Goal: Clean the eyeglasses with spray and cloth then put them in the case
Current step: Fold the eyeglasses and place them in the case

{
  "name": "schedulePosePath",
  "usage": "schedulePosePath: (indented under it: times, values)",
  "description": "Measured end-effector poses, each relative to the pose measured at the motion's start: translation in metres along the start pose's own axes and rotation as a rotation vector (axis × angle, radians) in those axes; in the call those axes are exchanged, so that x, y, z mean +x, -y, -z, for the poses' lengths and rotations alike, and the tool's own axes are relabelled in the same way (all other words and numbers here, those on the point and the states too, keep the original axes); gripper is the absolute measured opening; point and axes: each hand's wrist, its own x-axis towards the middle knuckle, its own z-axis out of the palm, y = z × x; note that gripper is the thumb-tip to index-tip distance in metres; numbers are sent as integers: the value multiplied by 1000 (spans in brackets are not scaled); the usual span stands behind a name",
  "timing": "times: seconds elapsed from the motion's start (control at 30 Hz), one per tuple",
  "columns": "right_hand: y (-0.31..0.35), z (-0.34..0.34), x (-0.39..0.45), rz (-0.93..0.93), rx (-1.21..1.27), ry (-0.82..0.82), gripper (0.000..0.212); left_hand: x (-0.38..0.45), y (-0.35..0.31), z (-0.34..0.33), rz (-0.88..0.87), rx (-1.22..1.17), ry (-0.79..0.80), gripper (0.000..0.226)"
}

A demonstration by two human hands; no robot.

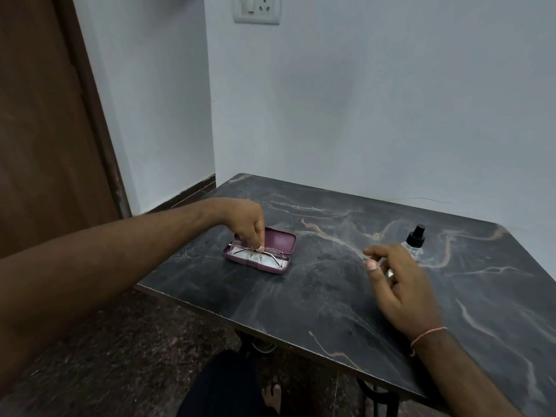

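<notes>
- Your right forearm, nearest the lens: it enters from the lower right and carries a thin pink thread bracelet [427, 335] at the wrist.
- Your right hand [397, 284]: it hovers over the right half of the tabletop [316, 296], fingers loosely curled and spread, thumb raised, grasping nothing. Whether the fingertips touch the surface cannot be told.
- Your left arm: it reaches in from the left edge of the view, across the tabletop's left edge, bare to the wrist.
- Your left hand [245, 224]: it is turned downward over the case, thumb and forefinger pinched on the bridge of the eyeglasses [258, 255].
- Eyeglasses: thin metal frame, clear lenses, temples folded. They sit in or just above the near half of the case; whether they rest on its lining cannot be told.
- Case [261, 251]: hard shell, mauve, lying open toward the tabletop's left edge, lid flat on the far side. A pale lining or cloth shows under the lenses; which one is not clear.
- Spray bottle [413, 242]: small, clear, black pump top, upright near the right edge, just beyond your right hand's fingers and well apart from the case.
- Tabletop: dark marbled surface with pale veins, its far edge near a grey wall.
- Wall socket [257, 9]: white, high on the wall.
- Door [45, 130]: brown wood, at far left.
</notes>
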Motion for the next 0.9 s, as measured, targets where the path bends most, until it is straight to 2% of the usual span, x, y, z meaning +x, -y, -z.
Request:
schedulePosePath:
  times: [0.1, 0.2, 0.3, 0.4, 0.53, 0.7, 0.83, 0.9]
  values:
    - [0, 0, 0, 0, 9, 2, 26, 0, 0, 0, 31, -30, 6, 4]
    - [-1, 0, 1, 1, 11, 2, 25, 3, 0, 0, 109, -60, 0, 14]
    - [-1, 0, 1, -4, 15, -9, 24, 8, 0, -3, 208, -87, 9, 13]
    - [-1, 0, 1, 4, 21, -11, 24, 9, -2, -4, 222, -87, 21, 14]
    - [-1, 1, 1, 9, 24, -16, 25, 2, -6, -4, 182, -129, 16, 9]
    - [-2, 1, 1, 8, 24, -20, 24, -13, -12, -4, 136, -184, -5, 25]
    - [-2, 0, 1, 16, 15, -25, 25, -29, -13, -2, 6, -117, -5, 25]
    - [-3, 0, 1, 21, 14, -25, 24, -33, -13, -5, -14, -58, 14, 39]
